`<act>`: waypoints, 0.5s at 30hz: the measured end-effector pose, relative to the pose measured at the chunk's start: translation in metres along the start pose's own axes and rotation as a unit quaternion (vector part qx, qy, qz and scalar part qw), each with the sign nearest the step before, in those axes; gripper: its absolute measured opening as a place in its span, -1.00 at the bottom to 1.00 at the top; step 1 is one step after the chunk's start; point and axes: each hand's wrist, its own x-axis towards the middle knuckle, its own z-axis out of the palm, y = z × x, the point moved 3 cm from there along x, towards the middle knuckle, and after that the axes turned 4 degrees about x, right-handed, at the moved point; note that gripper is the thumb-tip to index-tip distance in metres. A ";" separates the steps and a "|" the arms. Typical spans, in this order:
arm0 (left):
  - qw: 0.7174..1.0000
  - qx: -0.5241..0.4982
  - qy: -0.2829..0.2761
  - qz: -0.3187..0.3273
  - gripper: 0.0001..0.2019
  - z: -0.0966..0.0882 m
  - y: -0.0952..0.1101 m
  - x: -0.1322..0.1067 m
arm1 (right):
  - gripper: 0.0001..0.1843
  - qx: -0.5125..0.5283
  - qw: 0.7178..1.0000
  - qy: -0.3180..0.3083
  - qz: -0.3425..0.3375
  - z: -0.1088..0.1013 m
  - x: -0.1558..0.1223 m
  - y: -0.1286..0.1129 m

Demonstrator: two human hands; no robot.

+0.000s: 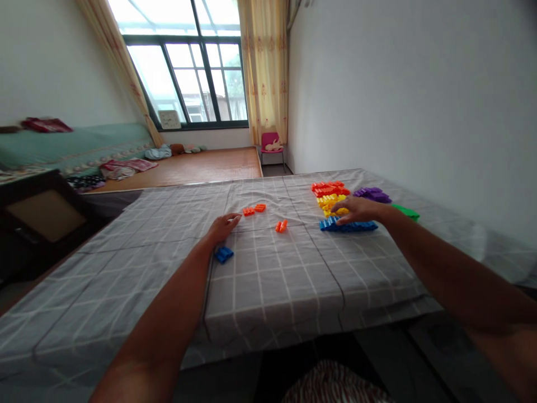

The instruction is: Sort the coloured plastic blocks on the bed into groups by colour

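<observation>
In the head view, a bench (pixel 289 274) draped with a gray checked cloth (pixel 138 268) spreads out in front of the person, and both hands are over it. The left hand (pixel 225 226) lies low on the left side, its fingers near one another and pointing toward an orange piece (pixel 249 211); whether it grips anything cannot be told. A second orange piece (pixel 260 207) sits right beside the first, and a small orange pair (pixel 281 225) lies nearer the person and farther right. A blue piece (pixel 224 254) rests on the cloth just beside the left wrist.

The right hand (pixel 353 209) is above the colored rows on the right side, thumb and fingers spread apart, at the yellow row (pixel 329 201) and the blue row (pixel 356 226); whether the fingertips touch either row cannot be told. The red-orange row (pixel 328 187) lies just beyond the yellow one, the purple group (pixel 374 194) is farther right, and the green group (pixel 405 212) shows beyond the right forearm.

Past the bench, a low bed (pixel 210 165) with a brown surface stands before the window (pixel 187 84). A pink chair (pixel 269 137) bearing a plush toy (pixel 274 145) stands under the right curtain (pixel 263 73), and a dark cabinet (pixel 36 218) is at the far left
</observation>
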 end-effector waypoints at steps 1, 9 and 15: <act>1.000 -0.009 0.007 -0.001 -0.43 -0.001 0.001 0.000 | -0.49 -0.010 1.000 0.017 -0.005 0.001 0.005 -0.011; 0.981 -0.023 -0.192 -0.006 -0.51 -0.029 0.014 -0.017 | -0.59 0.019 0.993 0.013 -0.113 0.025 0.048 -0.111; 0.919 -0.088 -0.383 -0.040 -0.63 -0.049 0.022 -0.037 | -0.65 0.040 0.989 0.001 -0.144 0.041 0.062 -0.121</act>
